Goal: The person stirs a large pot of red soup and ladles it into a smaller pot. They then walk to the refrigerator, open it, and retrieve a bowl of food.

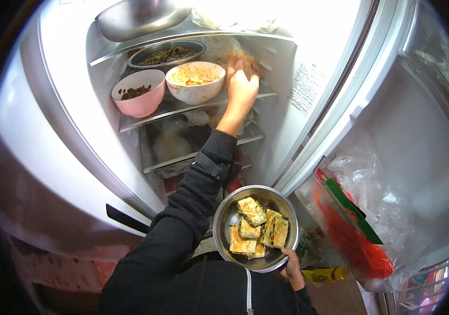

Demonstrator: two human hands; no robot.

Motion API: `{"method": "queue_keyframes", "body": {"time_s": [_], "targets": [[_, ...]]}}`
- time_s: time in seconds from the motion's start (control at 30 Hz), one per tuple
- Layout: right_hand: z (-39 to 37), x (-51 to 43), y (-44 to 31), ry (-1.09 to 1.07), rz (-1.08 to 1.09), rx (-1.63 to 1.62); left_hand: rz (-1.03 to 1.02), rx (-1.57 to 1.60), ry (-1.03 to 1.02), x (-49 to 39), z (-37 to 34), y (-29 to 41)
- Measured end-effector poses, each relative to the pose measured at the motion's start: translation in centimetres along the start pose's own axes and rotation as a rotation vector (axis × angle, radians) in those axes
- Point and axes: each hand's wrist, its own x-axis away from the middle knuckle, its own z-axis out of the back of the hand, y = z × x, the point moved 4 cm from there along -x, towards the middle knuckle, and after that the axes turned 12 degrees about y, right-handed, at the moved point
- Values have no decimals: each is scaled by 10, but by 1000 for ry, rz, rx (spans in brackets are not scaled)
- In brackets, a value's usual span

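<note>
My left hand [242, 88] reaches into a refrigerator, its fingers at a clear plastic bag [224, 49] of orange-brown food on a glass shelf; whether they grip it is hard to tell. Just left of it sits a white bowl [195, 84] with orange food residue, then a pink bowl [140, 98] with dark food and red bits. Behind them is a metal dish [165, 55] of greenish-brown food. Low before my body, my right hand [292, 267] holds the rim of a stainless steel bowl [218, 236] with several browned, filled flatbread pieces [252, 211].
A large metal bowl [141, 19] and a whitish plastic bag [232, 17] stand on the top shelf. Lower glass shelves [185, 157] hold bagged items. The open door at right has a bin with red packaging [354, 240], clear plastic bags [382, 197] and a yellow squeeze bottle [325, 273] near it.
</note>
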Motion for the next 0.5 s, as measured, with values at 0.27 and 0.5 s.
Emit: {"method": "queue_keyframes", "body": {"time_s": [0.27,0.5], "targets": [[-1,19,1,164,8,-97,232,-287,-193,-40,-35,-20],[-11,35,-1,258,-8,-114,-34,-506,-28,-52,-56,-49]]}}
